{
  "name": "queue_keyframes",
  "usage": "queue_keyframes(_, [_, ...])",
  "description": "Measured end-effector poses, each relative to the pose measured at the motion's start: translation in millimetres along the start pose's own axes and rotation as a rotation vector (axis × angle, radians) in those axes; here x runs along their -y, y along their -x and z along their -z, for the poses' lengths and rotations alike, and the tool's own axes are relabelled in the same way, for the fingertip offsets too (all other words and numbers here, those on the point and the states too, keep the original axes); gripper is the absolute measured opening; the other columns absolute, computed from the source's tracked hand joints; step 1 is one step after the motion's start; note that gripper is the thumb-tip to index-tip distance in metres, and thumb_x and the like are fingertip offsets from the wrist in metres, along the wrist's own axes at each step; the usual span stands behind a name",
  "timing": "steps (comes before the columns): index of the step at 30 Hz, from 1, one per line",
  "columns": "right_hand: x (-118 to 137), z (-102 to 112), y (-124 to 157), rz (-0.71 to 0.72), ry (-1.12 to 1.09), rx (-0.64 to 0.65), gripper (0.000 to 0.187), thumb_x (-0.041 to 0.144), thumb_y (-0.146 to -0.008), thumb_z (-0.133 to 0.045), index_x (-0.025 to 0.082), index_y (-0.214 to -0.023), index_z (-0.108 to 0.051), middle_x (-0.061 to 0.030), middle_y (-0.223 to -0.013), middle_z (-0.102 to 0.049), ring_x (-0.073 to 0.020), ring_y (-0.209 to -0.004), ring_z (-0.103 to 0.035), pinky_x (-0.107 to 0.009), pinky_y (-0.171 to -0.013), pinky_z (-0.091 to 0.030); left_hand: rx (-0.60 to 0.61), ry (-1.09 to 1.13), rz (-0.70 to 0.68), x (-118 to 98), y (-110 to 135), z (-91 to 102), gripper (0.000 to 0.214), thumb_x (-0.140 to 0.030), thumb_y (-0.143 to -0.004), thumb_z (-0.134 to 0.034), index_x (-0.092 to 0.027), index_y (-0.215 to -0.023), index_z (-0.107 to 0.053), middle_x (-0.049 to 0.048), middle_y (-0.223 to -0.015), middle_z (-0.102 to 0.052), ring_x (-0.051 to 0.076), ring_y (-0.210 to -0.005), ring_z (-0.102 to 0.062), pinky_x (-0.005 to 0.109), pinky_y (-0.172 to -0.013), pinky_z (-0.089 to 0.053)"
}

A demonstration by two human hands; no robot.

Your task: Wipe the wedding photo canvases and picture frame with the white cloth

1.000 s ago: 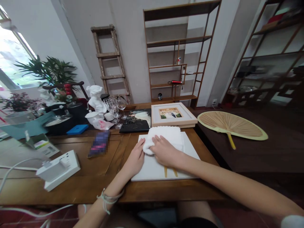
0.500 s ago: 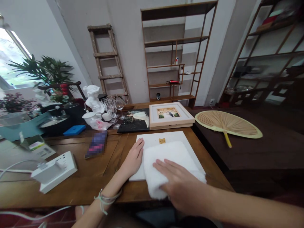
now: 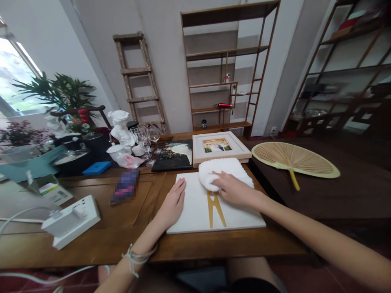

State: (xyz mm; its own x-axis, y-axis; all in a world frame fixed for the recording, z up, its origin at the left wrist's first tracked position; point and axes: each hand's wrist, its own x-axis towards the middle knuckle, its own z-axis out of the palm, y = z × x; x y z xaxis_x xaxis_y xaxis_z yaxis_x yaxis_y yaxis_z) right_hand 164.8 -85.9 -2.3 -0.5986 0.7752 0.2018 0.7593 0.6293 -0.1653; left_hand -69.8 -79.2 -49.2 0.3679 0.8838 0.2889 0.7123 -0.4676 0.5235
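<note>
"What lay nearest?"

"The near edge of the wooden surface (image 3: 232,243), and just in from it a white board (image 3: 191,215) lying flat. A gold forked shape (image 3: 210,211) showed on the board, its two prongs pointing towards the person, its far end hidden."

"Hidden by what?"

"A folded white cloth (image 3: 224,164), on the far right part of the board."

"And the hands?"

"The left hand (image 3: 171,206) lay along the board's left edge, fingers flat and holding nothing. The right hand (image 3: 231,188) was the one at the cloth, its grip clamped on the near left fold, thumb below and fingers above."

"So how did the cloth lie from that grip?"

"Most of it spread beyond the fingertips and off to the right. It looked longer from side to side, across the run of the prongs, though the hand covered part of it."

"Past that?"

"A framed picture (image 3: 217,145) just behind the cloth, a black picture panel (image 3: 171,157) beside it on the left, then an open shelf unit (image 3: 226,53) against the wall."
</note>
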Motion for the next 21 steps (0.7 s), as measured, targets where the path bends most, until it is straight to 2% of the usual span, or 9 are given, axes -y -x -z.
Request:
queue_keyframes(3, [18, 5, 30, -0.004, -0.011, 0.055, 0.041, -0.004, -0.065, -0.040, 0.011, -0.095, -0.063, -0.0189, -0.133, -0.043, -0.0285, -0.127, -0.033, -0.046, -0.103, -0.026, -0.002, -0.009, -0.005, 0, 0, 0.0, 0.044, -0.023, -0.088, -0.032, -0.011, -0.128, -0.046, 0.0122, -0.140, -0.038, 0.021, -0.132, -0.031, 0.042, -0.110, -0.023])
queue_keyframes(6, [42, 6, 68, 0.014, -0.019, 0.136, 0.043, -0.007, -0.060, -0.040, 0.011, -0.091, -0.065, -0.0179, -0.137, -0.038, -0.0282, -0.131, -0.026, -0.046, -0.105, -0.023, 0.016, -0.029, 0.011, -1, 0, -0.1, 0.045, -0.024, -0.089, -0.030, -0.008, -0.128, -0.045, 0.0141, -0.141, -0.037, 0.021, -0.132, -0.030, 0.042, -0.110, -0.022])
queue_keyframes(9, [56, -1, 102, 0.063, -0.031, 0.201, 0.034, -0.003, -0.057, -0.045, 0.015, -0.077, -0.066, -0.0136, -0.137, -0.040, -0.0309, -0.129, -0.028, -0.049, -0.105, -0.024, 0.011, -0.028, 0.008, -2, 0, -0.2, 0.045, -0.024, -0.089, -0.030, -0.009, -0.128, -0.045, 0.0134, -0.141, -0.037, 0.021, -0.132, -0.030, 0.042, -0.110, -0.022])
queue_keyframes(12, [58, 1, 119, 0.064, -0.078, 0.240, 0.026, 0.001, -0.059, -0.047, 0.018, -0.067, -0.065, -0.0098, -0.136, -0.043, -0.0330, -0.126, -0.035, -0.051, -0.102, -0.029, 0.006, -0.012, 0.016, -3, 1, 0.0, 0.045, -0.023, -0.088, -0.031, -0.008, -0.127, -0.046, 0.0144, -0.140, -0.038, 0.021, -0.132, -0.030, 0.041, -0.110, -0.022])
queue_keyframes(16, [46, 27, 107, -0.056, -0.129, 0.201, 0.040, -0.004, -0.062, -0.039, 0.019, -0.084, -0.064, -0.0059, -0.135, -0.044, -0.0221, -0.126, -0.037, -0.038, -0.102, -0.032, 0.000, 0.011, 0.027, -4, 1, 0.8, 0.044, -0.023, -0.088, -0.033, -0.007, -0.126, -0.047, 0.0147, -0.140, -0.038, 0.022, -0.132, -0.031, 0.041, -0.110, -0.021])
queue_keyframes(18, [33, 36, 90, -0.108, -0.093, 0.185, 0.038, -0.006, -0.062, -0.038, 0.016, -0.080, -0.064, -0.0101, -0.133, -0.046, -0.0222, -0.121, -0.043, -0.035, -0.098, -0.035, 0.006, -0.002, 0.022, -4, 1, 1.1, 0.045, -0.024, -0.088, -0.032, -0.007, -0.127, -0.047, 0.0145, -0.140, -0.038, 0.021, -0.132, -0.030, 0.041, -0.110, -0.021])
queue_keyframes(21, [5, 30, 61, -0.116, 0.028, 0.079, 0.036, -0.006, -0.061, -0.039, 0.013, -0.079, -0.064, -0.0163, -0.129, -0.049, -0.0251, -0.120, -0.045, -0.036, -0.095, -0.037, 0.014, -0.028, 0.017, -3, 1, 1.0, 0.046, -0.024, -0.089, -0.029, -0.005, -0.128, -0.045, 0.0159, -0.141, -0.036, 0.021, -0.132, -0.029, 0.041, -0.110, -0.021])
